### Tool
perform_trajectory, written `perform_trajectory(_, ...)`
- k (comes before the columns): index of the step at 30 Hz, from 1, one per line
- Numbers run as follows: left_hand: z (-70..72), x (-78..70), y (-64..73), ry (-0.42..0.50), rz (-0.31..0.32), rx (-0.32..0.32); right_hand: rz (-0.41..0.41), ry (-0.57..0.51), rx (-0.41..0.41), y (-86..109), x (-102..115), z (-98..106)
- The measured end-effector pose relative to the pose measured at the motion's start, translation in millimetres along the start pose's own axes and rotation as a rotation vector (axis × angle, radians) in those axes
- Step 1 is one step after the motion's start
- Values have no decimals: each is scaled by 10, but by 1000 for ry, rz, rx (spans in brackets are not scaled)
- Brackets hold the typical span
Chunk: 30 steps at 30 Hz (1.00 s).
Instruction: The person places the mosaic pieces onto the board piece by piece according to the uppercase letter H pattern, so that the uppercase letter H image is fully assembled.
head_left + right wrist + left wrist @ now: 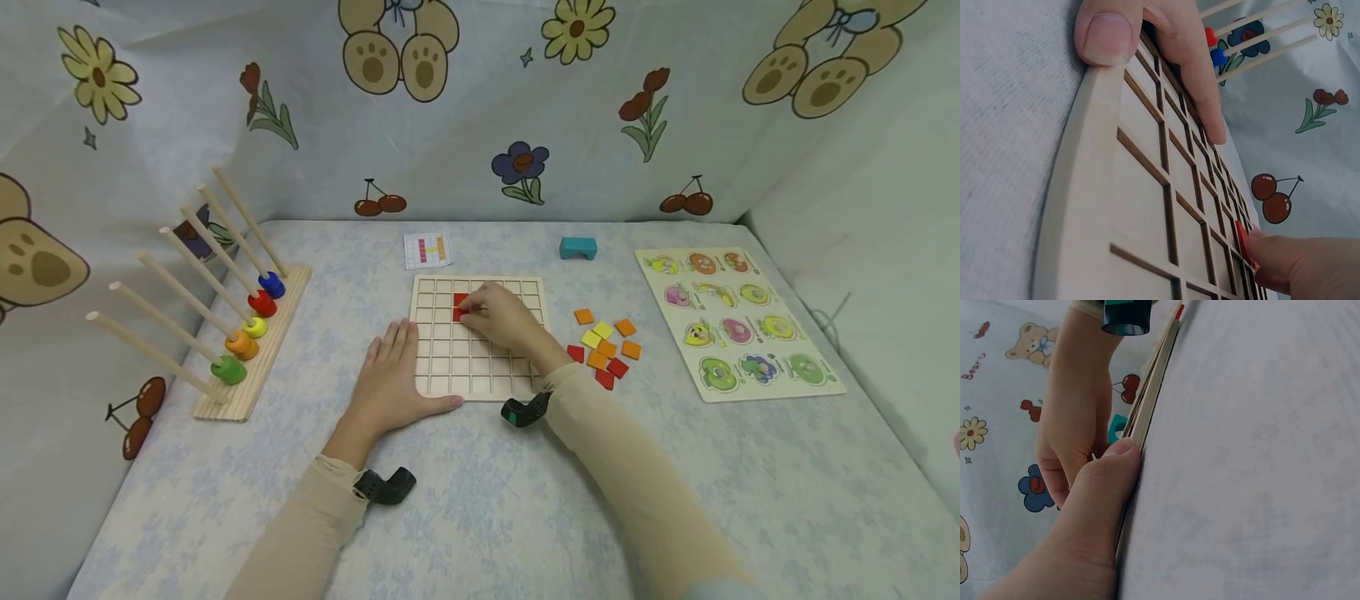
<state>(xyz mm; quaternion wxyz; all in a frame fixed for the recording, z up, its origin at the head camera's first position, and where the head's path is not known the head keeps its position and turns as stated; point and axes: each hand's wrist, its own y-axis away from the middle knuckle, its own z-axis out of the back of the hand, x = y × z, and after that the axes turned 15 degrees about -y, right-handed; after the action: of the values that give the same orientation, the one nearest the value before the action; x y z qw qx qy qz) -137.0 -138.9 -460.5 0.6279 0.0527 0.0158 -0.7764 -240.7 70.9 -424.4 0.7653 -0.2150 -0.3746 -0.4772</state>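
A wooden grid board (480, 375) lies flat on the table. My right hand (506, 317) reaches over it and pinches a red square tile (457, 315) at the grid, just below another red tile (459, 298). In the right wrist view, the fingertips of the right hand (1288, 262) hold the red tile (1243, 242) at the grid. My left hand (393, 379) lies with straight fingers along the board's left side, its thumb at the front edge. The left wrist view shows that thumb (1107, 472) against the board's side.
Right of the board lie several loose tiles (606, 348) in red, orange and yellow. A pattern card (427, 249) and a teal block (578, 247) are behind it. A peg stand (262, 367) with coloured rings is at left, a fruit puzzle board (738, 325) at right.
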Motion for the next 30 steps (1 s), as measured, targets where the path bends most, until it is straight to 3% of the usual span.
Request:
perform_trajectory(8, -16, -20, -7, 1, 6, 4, 12, -69, -26, 226, -89, 170)
perform_trajectory(17, -34, -9, -5, 9, 4, -7, 15, -45, -44, 570, -299, 472)
perform_trajectory(30, -35, 9, 0, 12, -10, -15, -100, -17, -130, 1031, -648, 855)
